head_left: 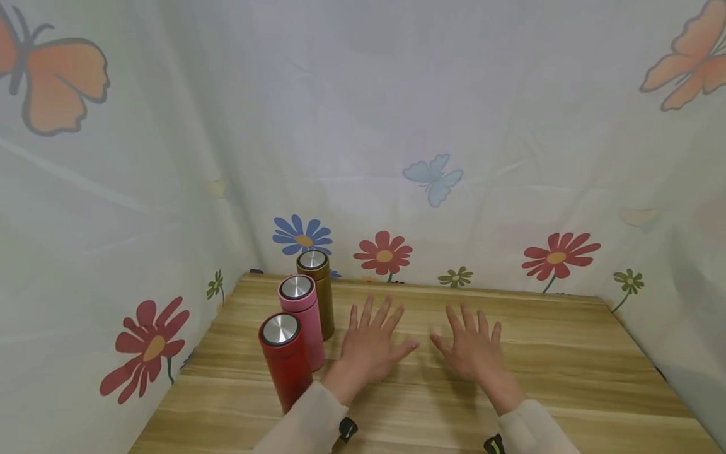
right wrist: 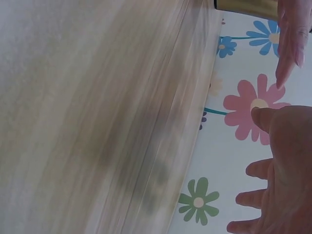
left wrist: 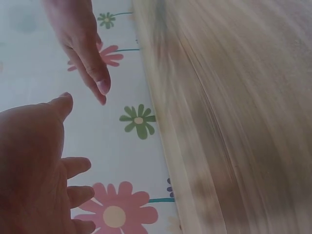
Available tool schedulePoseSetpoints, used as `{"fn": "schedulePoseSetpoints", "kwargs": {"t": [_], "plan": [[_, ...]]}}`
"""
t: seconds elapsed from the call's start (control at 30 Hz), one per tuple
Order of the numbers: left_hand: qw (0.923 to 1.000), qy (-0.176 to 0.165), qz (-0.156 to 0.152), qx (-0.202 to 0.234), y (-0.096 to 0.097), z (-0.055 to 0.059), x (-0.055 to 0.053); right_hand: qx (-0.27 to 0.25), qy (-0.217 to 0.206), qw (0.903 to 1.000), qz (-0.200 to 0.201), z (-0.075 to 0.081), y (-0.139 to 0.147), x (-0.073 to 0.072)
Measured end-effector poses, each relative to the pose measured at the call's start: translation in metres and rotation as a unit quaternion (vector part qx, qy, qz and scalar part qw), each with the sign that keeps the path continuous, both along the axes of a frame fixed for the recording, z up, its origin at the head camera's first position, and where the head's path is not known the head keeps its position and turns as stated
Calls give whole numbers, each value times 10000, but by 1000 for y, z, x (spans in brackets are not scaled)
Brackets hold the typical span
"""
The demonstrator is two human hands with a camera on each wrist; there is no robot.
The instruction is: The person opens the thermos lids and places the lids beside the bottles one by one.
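Three thermos flasks with silver-topped lids stand upright in a slanting row at the table's left: a red flask (head_left: 288,372) nearest, a pink flask (head_left: 306,325) behind it, and a gold flask (head_left: 323,296) farthest back. My left hand (head_left: 368,343), fingers spread and palm down, hovers just right of the row and holds nothing. To its right my right hand (head_left: 471,347) is spread the same way over the wood, also holding nothing. Both wrist views show the palms above the tabletop, thumbs pointing toward each other. Part of the gold flask (right wrist: 248,7) shows at the right wrist view's top.
The wood-grain table (head_left: 567,359) reaches back to a white curtain (head_left: 363,126) printed with flowers and butterflies, which encloses the left, back and right sides. Black straps (head_left: 348,429) sit at the cuffs of my light sleeves.
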State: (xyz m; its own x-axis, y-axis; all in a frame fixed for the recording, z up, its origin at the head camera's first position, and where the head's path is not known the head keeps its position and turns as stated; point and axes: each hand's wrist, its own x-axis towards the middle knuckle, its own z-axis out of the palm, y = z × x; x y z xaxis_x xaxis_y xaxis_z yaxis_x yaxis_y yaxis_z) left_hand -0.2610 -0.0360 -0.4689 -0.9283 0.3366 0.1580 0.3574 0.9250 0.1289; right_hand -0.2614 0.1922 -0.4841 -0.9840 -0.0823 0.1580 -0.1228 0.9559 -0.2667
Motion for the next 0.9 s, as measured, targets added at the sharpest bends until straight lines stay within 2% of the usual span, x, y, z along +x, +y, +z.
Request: {"fn": "schedulePoseSetpoints", "kwargs": {"t": [0.23, 0.5, 0.67, 0.9], "plan": [[9999, 47, -137, -51, -3, 0, 6, 47, -144, 9999, -20, 6, -4, 9], [9996, -86, -225, -149, -7, 1, 13, 143, 34, 9999, 9, 8, -7, 19], [9991, -163, -359, -167, -10, -1, 20, 247, -39, 9997, 57, 11, -11, 25], [9979, -127, -571, -281, -15, -2, 29, 101, 66, 9998, 153, 8, -13, 33]]}}
